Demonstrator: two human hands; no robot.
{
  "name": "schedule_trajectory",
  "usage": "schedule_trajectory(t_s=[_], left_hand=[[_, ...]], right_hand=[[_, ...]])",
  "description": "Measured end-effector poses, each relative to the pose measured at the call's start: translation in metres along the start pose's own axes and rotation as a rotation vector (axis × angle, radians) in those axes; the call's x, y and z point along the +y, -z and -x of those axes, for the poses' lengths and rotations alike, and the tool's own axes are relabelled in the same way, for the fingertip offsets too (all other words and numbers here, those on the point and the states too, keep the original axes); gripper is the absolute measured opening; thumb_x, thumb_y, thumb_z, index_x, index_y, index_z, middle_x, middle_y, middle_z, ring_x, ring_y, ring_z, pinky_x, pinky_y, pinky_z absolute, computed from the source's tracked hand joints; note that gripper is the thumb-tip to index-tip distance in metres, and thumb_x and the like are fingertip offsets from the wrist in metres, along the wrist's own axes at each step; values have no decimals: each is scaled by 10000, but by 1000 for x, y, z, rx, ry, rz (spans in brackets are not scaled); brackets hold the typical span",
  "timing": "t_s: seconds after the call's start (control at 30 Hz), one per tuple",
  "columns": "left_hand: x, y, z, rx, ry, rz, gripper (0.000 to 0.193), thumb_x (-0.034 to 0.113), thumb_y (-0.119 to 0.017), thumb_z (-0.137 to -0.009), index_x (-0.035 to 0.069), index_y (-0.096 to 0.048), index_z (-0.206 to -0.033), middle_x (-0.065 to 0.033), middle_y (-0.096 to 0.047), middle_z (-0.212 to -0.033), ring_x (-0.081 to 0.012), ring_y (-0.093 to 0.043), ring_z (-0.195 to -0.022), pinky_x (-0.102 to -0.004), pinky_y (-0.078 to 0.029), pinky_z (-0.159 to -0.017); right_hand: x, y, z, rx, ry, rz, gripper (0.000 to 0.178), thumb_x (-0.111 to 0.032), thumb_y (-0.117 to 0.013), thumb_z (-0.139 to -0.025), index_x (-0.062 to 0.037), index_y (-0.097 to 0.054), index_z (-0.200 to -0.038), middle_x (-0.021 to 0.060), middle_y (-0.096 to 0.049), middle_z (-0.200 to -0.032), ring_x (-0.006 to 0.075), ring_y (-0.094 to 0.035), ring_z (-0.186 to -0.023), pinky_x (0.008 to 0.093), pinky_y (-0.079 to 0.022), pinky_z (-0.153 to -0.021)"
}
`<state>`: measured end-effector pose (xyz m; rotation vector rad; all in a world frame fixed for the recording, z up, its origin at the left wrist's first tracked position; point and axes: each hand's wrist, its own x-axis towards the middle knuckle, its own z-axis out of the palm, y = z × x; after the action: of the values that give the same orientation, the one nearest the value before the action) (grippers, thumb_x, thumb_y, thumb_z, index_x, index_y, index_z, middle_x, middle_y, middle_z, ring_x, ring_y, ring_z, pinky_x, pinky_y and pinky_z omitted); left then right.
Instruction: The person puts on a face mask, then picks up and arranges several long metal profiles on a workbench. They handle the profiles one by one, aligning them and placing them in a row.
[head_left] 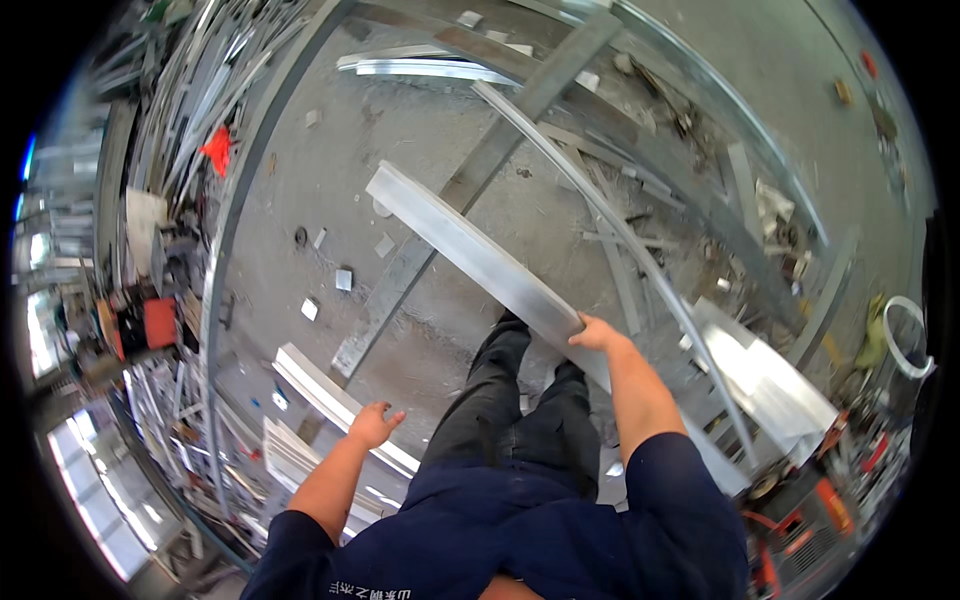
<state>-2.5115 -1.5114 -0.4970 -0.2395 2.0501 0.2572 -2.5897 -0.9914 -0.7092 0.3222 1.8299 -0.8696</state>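
A long, wide silver metal profile (pixel 470 250) slants across the middle, over a flat grey steel beam (pixel 385 300). My right hand (pixel 597 334) is closed around its edge, with the thumb on top and the other fingers partly hidden. The profile's near end passes beneath my right forearm. On the left, my left hand (pixel 372 425) is empty, its fingers apart. Close by it lies a pale metal profile (pixel 325 385); I cannot tell whether they touch. A thin curved-looking metal bar (pixel 620 225) runs to the right of the held profile.
Grey steel frame beams (pixel 232 200) border the work area. Shiny sheet-like profiles (pixel 765 385) lie at the right, by a red and black machine (pixel 805 535). Many loose metal strips (pixel 205 85) are heaped at the far left. Small metal offcuts (pixel 344 279) dot the floor.
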Motion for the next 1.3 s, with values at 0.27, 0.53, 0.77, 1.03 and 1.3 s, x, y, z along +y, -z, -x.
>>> schedule_trajectory(t_s=[0.27, 0.53, 0.77, 1.03, 1.3], left_hand=[[31, -26, -13, 152, 2, 354, 678, 543, -637, -889, -8, -590, -1282, -217, -610, -1287, -361, -568, -1220, -429, -455, -1024], [41, -78, 40, 296, 80, 575, 666, 535, -634, -889, -2, -594, -1281, -220, -620, -1271, -367, -588, -1192, -432, -467, -1003], [24, -220, 155, 247, 316, 786, 721, 574, -657, -848, -23, -624, -1252, -232, -655, -1222, -373, -610, -1168, -417, -479, -996], [23, -378, 229, 203, 637, 1124, 667, 553, -682, -834, -20, -691, -1175, -238, -677, -1179, -355, -639, -1129, -415, -491, -978], [21, -441, 218, 417, 722, 1518, 599, 523, -686, -839, -17, -723, -1095, -234, -710, -1080, -365, -666, -1053, -415, -510, -927]], right_hand=[[-38, 9, 87, 233, 21, 144, 831, -373, -793, -783, 16, -460, -1437, 237, -575, -1358, 342, -561, -1256, 388, -444, -1051], [-24, 59, 125, 30, -11, -134, 605, -277, -744, -864, 1, -548, -1365, 122, -679, -1085, 185, -651, -839, 312, -535, -711], [69, 96, 105, 114, -150, -244, 318, -277, -723, -857, -41, -651, -1058, 116, -672, -862, 283, -664, -705, 392, -545, -603], [15, 72, 129, -16, -265, 43, 348, -275, -703, -886, 8, -631, -1075, 161, -672, -949, 304, -661, -735, 419, -536, -629], [-184, -8, 100, -63, 33, 312, 418, -261, -683, -884, 28, -608, -1175, 135, -673, -969, 235, -657, -697, 351, -539, -620]])
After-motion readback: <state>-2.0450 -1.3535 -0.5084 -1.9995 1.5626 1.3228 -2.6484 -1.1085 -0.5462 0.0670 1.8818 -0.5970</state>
